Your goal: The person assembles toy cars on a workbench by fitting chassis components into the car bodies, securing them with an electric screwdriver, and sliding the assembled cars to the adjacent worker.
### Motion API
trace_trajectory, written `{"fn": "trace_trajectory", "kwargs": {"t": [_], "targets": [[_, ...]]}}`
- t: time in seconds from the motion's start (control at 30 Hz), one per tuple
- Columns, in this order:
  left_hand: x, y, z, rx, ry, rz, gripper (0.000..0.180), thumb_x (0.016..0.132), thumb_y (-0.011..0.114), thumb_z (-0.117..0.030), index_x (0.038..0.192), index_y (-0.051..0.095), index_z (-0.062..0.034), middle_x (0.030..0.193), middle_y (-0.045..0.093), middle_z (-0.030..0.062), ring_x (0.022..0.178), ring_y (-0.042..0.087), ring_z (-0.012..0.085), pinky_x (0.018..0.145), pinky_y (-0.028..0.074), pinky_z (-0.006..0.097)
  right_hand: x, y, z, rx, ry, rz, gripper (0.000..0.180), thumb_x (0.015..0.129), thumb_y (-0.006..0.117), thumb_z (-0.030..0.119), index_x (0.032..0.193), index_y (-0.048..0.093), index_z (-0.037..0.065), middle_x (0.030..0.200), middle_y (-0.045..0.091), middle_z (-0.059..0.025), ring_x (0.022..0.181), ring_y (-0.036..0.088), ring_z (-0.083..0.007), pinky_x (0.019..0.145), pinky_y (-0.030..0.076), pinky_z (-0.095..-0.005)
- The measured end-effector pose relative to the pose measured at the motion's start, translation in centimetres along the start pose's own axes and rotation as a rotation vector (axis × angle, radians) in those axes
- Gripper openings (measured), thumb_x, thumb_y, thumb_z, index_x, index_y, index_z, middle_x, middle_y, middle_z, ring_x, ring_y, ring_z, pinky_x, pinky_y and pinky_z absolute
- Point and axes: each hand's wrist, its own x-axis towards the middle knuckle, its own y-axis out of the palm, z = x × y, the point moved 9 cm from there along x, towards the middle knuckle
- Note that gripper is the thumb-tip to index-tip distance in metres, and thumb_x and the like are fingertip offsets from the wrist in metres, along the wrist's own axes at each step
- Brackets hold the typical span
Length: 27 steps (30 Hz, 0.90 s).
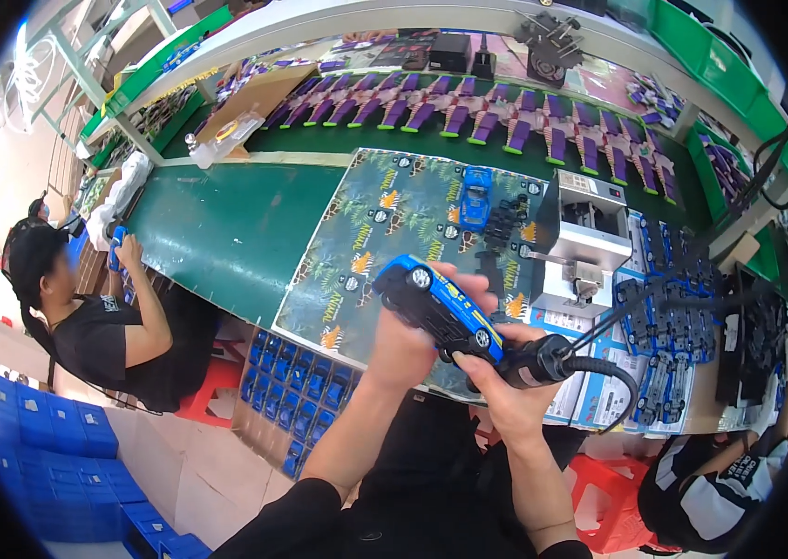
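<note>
A blue toy car [441, 307] is tilted in front of me, its black underside and wheels facing me. My left hand [403, 347] is wrapped round it, with fingertips showing past its far side. My right hand [508, 384] grips a black electric screwdriver [537, 362] with a thick corded cable, close against the car's right end. The thumb and fingers of that hand also reach the car's end. The screwdriver's tip is hidden. Beyond the hands, a blue car shell [475, 200] and several black chassis parts [504, 224] lie on a patterned mat [319, 298].
Two grey-white machines [590, 222] stand right of the mat. Several blue cars [655, 326] lie in rows farther right. Purple-green parts [455, 116] line the back under a shelf. A co-worker [87, 317] sits left, near blue bins [49, 438]. A divided carton [268, 433] holds blue cars.
</note>
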Motion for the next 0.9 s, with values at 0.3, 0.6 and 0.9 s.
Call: {"fn": "trace_trajectory", "kwargs": {"t": [0.3, 0.6, 0.9], "targets": [[-0.2, -0.5, 0.7, -0.112, 0.016, 0.096, 0.06, 0.084, 0.076, -0.019, 0.132, 0.045, -0.0017, 0.127, 0.058, 0.0243, 0.106, 0.065, 0.0375, 0.088, 0.056, 0.05, 0.4, -0.5, -0.7, -0.035, 0.084, -0.059, 0.044, 0.069, 0.087, 0.001, 0.104, 0.06, -0.002, 0.091, 0.066, -0.0078, 0.08, 0.063, -0.0121, 0.071, 0.053, -0.0265], [3.0, -5.8, -7.1, 1.045, 0.515, -0.024, 0.064, 0.073, 0.086, -0.029, 0.124, 0.057, -0.0039, 0.106, 0.062, 0.0117, 0.097, 0.062, 0.0222, 0.086, 0.049, 0.037, 1.7, -6.3, -0.6, -0.127, 0.054, -0.093, 0.037, 0.082, 0.068, 0.007, 0.115, 0.058, -0.005, 0.111, 0.065, -0.0169, 0.05, 0.053, -0.0084, 0.052, 0.044, -0.0213], [2.2, -18.1, -5.9, 2.068, 0.354, 0.466, 0.101, 0.057, 0.069, -0.075, 0.131, 0.051, -0.0076, 0.122, 0.052, 0.0143, 0.12, 0.048, 0.0302, 0.11, 0.024, 0.055, 1.3, -7.9, -0.2, -0.108, 0.014, 0.065, 0.024, 0.092, 0.058, 0.009, 0.112, 0.055, -0.004, 0.111, 0.06, -0.0186, 0.05, 0.05, -0.0096, 0.052, 0.042, -0.0204]]}}
